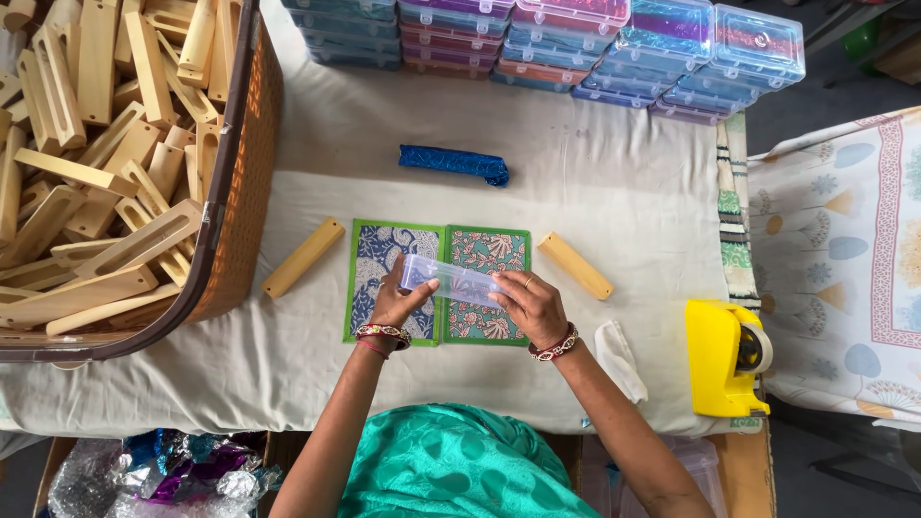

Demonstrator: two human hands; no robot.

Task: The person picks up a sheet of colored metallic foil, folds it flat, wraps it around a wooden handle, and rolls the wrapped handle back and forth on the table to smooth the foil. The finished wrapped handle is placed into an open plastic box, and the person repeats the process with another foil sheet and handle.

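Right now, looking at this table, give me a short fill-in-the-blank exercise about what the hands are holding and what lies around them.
1. Both hands, left hand and right hand, hold a clear plastic ____ above two patterned cards.
2. The tape dispenser at the table's right edge is ____ in colour.
3. The big basket on the left is full of ____ blocks.
4. One wooden block lies on each ____ of the cards.

Missing words: box; yellow; wooden; side

Two green-bordered patterned cards lie side by side on a cream cloth: one blue and white, one teal with pink florals. Pale yellow wooden blocks fill a brown basket. A shiny blue foil roll lies apart. The tape dispenser is bright yellow; stacked clear boxes show purple, blue and orange contents.
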